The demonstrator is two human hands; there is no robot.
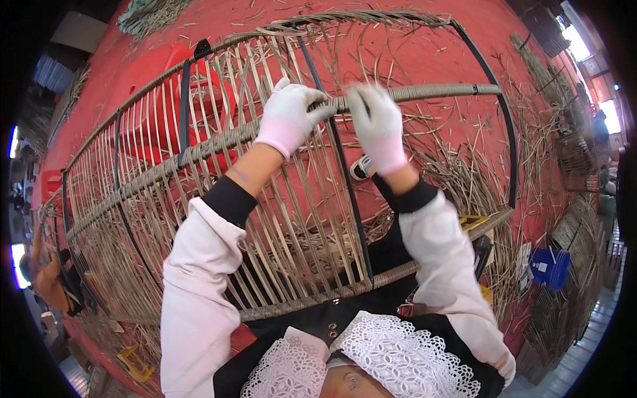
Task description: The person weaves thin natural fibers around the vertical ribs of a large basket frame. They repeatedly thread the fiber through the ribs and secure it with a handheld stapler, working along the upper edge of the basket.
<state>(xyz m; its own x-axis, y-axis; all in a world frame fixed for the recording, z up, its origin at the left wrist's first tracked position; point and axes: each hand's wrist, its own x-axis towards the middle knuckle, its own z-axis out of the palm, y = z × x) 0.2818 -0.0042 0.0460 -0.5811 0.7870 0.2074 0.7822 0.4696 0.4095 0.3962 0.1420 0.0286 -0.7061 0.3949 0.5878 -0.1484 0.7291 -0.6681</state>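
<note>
A large dark frame [345,189] stands before me, with pale rattan strands [269,219] stretched across its left part. A middle bar [222,139] wrapped in rattan runs across it. My left hand [292,113], in a white glove with a pink cuff, is closed on this bar beside a dark crosspiece. Just right of it, my right hand [377,123], gloved alike, is at the bar with its fingers bent together. Its fingertips are blurred, and what they pinch is hidden. Right of my hands, the wrapped bar reaches the frame's dark side rail [509,136].
Loose strands [464,182] litter the red floor [458,60]. A red plastic chair [156,66] shows behind the frame. At right stands a blue bucket [549,268]; yellow-edged objects [137,363] lie low down. Another person in an orange top [53,282] is at far left.
</note>
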